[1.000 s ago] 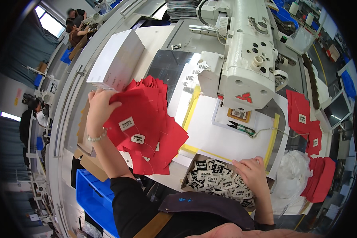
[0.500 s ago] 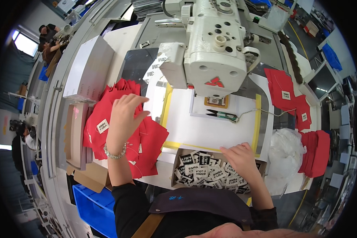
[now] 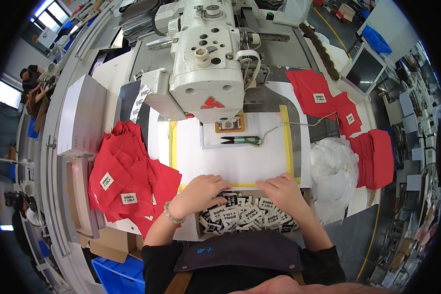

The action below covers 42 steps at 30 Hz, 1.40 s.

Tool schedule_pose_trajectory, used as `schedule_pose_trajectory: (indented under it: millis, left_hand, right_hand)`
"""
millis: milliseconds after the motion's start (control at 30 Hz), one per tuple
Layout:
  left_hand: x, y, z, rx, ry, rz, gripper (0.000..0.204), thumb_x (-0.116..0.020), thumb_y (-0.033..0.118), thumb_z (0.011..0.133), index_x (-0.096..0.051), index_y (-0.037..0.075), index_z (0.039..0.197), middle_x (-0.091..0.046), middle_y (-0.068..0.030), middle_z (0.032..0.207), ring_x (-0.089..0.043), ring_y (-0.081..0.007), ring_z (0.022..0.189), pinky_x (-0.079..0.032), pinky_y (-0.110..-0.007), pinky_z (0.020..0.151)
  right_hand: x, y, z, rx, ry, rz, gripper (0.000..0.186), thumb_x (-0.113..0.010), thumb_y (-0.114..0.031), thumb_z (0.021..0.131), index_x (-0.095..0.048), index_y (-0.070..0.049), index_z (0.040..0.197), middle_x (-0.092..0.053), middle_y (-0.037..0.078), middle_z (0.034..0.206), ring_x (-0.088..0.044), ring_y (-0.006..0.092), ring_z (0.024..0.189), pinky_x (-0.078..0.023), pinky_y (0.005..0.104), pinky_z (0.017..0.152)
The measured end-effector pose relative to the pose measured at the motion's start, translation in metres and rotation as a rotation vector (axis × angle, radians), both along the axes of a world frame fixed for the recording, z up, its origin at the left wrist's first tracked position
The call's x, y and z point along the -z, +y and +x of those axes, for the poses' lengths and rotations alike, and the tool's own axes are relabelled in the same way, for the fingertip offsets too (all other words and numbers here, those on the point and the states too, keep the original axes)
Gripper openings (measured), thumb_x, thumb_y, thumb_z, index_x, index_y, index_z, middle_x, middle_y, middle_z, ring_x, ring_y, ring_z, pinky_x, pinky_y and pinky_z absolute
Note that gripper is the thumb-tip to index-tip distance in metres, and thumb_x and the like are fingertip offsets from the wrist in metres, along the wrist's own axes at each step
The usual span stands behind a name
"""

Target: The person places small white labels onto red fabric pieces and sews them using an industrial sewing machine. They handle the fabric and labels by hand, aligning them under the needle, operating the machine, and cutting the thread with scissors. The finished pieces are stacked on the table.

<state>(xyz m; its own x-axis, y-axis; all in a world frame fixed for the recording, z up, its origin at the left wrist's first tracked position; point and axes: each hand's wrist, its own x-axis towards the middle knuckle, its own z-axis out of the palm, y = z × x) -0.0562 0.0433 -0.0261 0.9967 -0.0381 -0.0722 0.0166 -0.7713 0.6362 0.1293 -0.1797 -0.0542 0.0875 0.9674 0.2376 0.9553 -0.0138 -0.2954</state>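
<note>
My left hand (image 3: 201, 192) and my right hand (image 3: 281, 192) both rest at the near edge of the white work surface (image 3: 230, 157), over a tray of small black-and-white labels (image 3: 245, 215). The fingers of each hand curl down among the labels; whether either grips one is hidden. A pile of red fabric pieces (image 3: 127, 181) with white tags lies to the left of my left hand. A white sewing machine (image 3: 206, 63) stands beyond the surface, with small green-handled snips (image 3: 240, 140) below its needle.
More red fabric pieces (image 3: 328, 103) and a red stack (image 3: 377, 157) lie at the right, by a crumpled clear plastic bag (image 3: 333, 171). A white box (image 3: 81, 115) and cardboard (image 3: 83, 196) sit at the left. A blue bin (image 3: 112, 274) is below left.
My left hand has left the red fabric pile and come right to the label tray. The right hand stays at the tray. The head has moved closer and more centred.
</note>
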Motion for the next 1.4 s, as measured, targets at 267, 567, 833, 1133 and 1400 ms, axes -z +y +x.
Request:
schedule_pose_trajectory:
  millis: [267, 567, 833, 1133, 1400]
  left_hand:
    - [0.021, -0.021, -0.002, -0.141, -0.102, 0.262, 0.010, -0.063, 0.015, 0.086, -0.061, 0.008, 0.092, -0.056, -0.0058, 0.076, -0.059, -0.0249, 0.070, -0.050, -0.036, 0.063]
    - [0.013, 0.024, 0.021, -0.321, -0.164, 0.334, 0.010, -0.063, 0.020, 0.086, -0.067, 0.011, 0.088, -0.063, -0.0049, 0.074, -0.062, -0.0231, 0.074, -0.050, -0.036, 0.065]
    - [0.022, 0.040, 0.021, -0.375, -0.133, 0.206, 0.011, -0.062, 0.016, 0.087, -0.069, 0.008, 0.090, -0.062, -0.0066, 0.084, -0.060, -0.0254, 0.082, -0.050, -0.037, 0.072]
    - [0.024, 0.030, 0.015, -0.364, -0.104, 0.167, 0.012, -0.064, 0.013, 0.085, -0.070, 0.008, 0.094, -0.059, -0.0067, 0.082, -0.058, -0.0257, 0.083, -0.049, -0.036, 0.073]
    - [0.008, 0.023, 0.003, -0.393, -0.146, 0.115, 0.025, -0.067, 0.013, 0.082, -0.066, 0.006, 0.107, -0.060, -0.0100, 0.093, -0.057, -0.0284, 0.088, -0.047, -0.037, 0.080]
  right_hand:
    - [-0.010, -0.003, 0.008, 0.068, 0.053, -0.018, 0.025, -0.071, -0.016, 0.078, -0.067, -0.012, 0.102, -0.062, 0.001, 0.077, -0.060, 0.0177, 0.071, -0.042, 0.0320, 0.076]
    - [-0.021, 0.027, 0.033, 0.192, 0.075, 0.110, 0.016, -0.068, -0.010, 0.081, -0.068, -0.010, 0.097, -0.063, 0.003, 0.076, -0.060, 0.0209, 0.074, -0.041, 0.0335, 0.074]
    - [-0.014, 0.035, 0.052, 0.184, 0.084, 0.062, 0.022, -0.065, -0.006, 0.079, -0.069, -0.011, 0.100, -0.062, 0.004, 0.077, -0.060, 0.0215, 0.075, -0.041, 0.0338, 0.073]
    - [-0.007, 0.031, 0.056, 0.146, 0.100, -0.016, 0.025, -0.066, -0.007, 0.078, -0.070, -0.012, 0.102, -0.060, 0.003, 0.075, -0.058, 0.0224, 0.073, -0.043, 0.0348, 0.072]
    - [-0.079, -0.012, 0.070, 0.345, -0.284, 0.411, 0.020, -0.071, -0.006, 0.080, -0.069, -0.006, 0.100, -0.068, 0.005, 0.091, -0.063, 0.0211, 0.079, -0.046, 0.0335, 0.076]
